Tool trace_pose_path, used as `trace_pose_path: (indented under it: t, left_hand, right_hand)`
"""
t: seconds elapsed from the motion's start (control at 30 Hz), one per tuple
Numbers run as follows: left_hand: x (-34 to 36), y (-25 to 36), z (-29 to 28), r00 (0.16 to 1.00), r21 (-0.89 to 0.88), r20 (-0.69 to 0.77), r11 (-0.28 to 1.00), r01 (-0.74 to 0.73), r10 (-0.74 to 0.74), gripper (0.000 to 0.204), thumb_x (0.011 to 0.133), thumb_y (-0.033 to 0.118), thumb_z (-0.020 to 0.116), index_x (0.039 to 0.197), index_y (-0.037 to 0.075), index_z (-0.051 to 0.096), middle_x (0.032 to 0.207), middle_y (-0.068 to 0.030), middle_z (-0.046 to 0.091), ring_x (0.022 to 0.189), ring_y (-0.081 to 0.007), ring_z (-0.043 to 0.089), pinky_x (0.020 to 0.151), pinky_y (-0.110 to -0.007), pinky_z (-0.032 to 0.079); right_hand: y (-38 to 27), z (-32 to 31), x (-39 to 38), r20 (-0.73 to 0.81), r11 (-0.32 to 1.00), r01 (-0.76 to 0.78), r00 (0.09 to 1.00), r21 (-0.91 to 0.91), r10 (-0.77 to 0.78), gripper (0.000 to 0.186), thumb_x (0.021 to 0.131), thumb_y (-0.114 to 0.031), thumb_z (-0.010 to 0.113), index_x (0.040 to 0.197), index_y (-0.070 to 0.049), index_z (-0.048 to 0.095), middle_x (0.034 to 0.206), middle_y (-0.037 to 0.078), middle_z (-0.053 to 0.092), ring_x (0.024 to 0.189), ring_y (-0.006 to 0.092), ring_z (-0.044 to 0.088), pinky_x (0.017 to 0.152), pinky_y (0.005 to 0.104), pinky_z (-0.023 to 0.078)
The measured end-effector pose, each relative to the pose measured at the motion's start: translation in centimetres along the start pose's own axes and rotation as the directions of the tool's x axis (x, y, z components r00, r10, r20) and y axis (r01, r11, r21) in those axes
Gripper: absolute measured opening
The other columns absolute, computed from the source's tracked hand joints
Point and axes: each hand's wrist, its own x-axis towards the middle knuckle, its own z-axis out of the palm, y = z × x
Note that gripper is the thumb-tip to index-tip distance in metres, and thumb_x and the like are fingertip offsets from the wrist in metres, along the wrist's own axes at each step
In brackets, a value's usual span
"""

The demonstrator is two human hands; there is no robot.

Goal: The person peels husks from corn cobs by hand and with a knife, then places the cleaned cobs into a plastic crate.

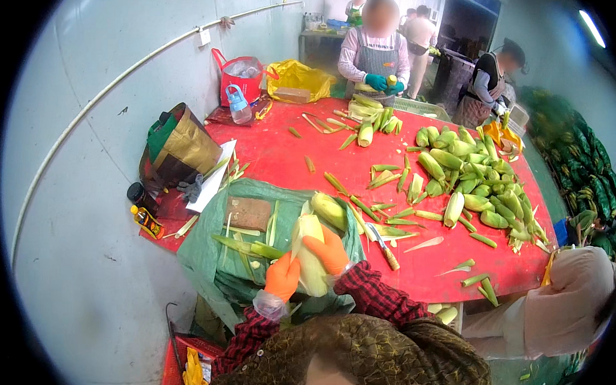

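Note:
Both my hands wear orange gloves and hold one pale yellow-green ear of corn (309,250) upright over a green cloth (208,254). My left hand (282,276) grips its lower left side. My right hand (327,251) wraps its right side. A second husked ear (329,209) lies on the cloth just beyond. A knife (383,246) with a wooden handle rests on the red table (286,159) to the right of my hands. A brown block (249,213) sits on the cloth to the left.
A heap of green corn ears (477,180) covers the table's right side, with husk strips scattered about. A person in an apron (374,51) works at the far end, others at the right. Bags (177,146) and a water bottle (238,104) stand along the left wall.

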Motion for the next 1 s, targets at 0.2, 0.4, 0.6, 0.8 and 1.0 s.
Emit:
trace_pose_path:
  t: [0.2,0.4,0.6,0.8,1.0]
  left_hand:
    - [0.8,-1.8,1.0,0.979,-0.257,0.004,0.946,0.196,-0.202,0.026,0.086,0.011,0.046,0.106,0.001,0.059,0.081,-0.0102,0.065,0.075,-0.0187,0.060,0.067,-0.032,0.047]
    - [0.4,-1.6,1.1,0.894,-0.665,0.101,0.639,0.387,-0.436,0.030,0.086,0.009,0.046,0.112,-0.003,0.056,0.101,-0.0068,0.062,0.087,-0.0169,0.057,0.077,-0.029,0.046]
    - [0.5,-2.5,1.2,0.889,-0.772,0.149,0.511,0.378,-0.433,0.035,0.087,0.009,0.043,0.119,-0.004,0.050,0.109,-0.0124,0.059,0.096,-0.0228,0.058,0.086,-0.034,0.046]
    - [0.9,-1.3,0.8,0.881,-0.811,0.253,0.409,0.418,-0.399,0.041,0.086,0.012,0.041,0.124,-0.005,0.045,0.115,-0.0157,0.056,0.102,-0.0261,0.057,0.091,-0.037,0.045]
    - [1.1,-1.2,0.7,0.882,-0.847,0.293,0.328,0.418,-0.369,0.035,0.088,0.010,0.046,0.120,-0.004,0.048,0.110,-0.0120,0.058,0.098,-0.0220,0.058,0.086,-0.035,0.046]
  right_hand:
    - [-0.7,-0.5,-0.6,0.076,0.996,-0.044,0.996,0.080,0.038,0.058,0.084,-0.027,0.062,0.131,-0.001,0.042,0.114,0.006,0.055,0.102,0.0130,0.051,0.088,0.0290,0.042]
    - [-1.2,-1.4,-0.1,-0.015,0.968,-0.111,0.994,-0.224,0.111,0.059,0.084,-0.030,0.062,0.130,0.000,0.042,0.115,0.009,0.056,0.103,0.0151,0.053,0.089,0.0303,0.042]
    - [0.0,-1.5,-0.5,0.007,0.952,-0.188,0.981,-0.243,0.196,0.059,0.082,-0.033,0.061,0.128,-0.001,0.044,0.111,0.012,0.059,0.100,0.0201,0.057,0.088,0.0330,0.044]
    - [2.1,-2.5,-0.9,0.136,0.839,-0.326,0.945,0.435,0.297,0.058,0.082,-0.033,0.059,0.128,-0.002,0.043,0.117,0.014,0.057,0.103,0.0241,0.057,0.091,0.0373,0.045]
    - [2.0,-2.6,-1.8,0.183,0.666,-0.341,0.937,0.663,0.298,0.058,0.083,-0.029,0.056,0.131,0.000,0.040,0.122,0.015,0.054,0.108,0.0248,0.055,0.094,0.0373,0.043]
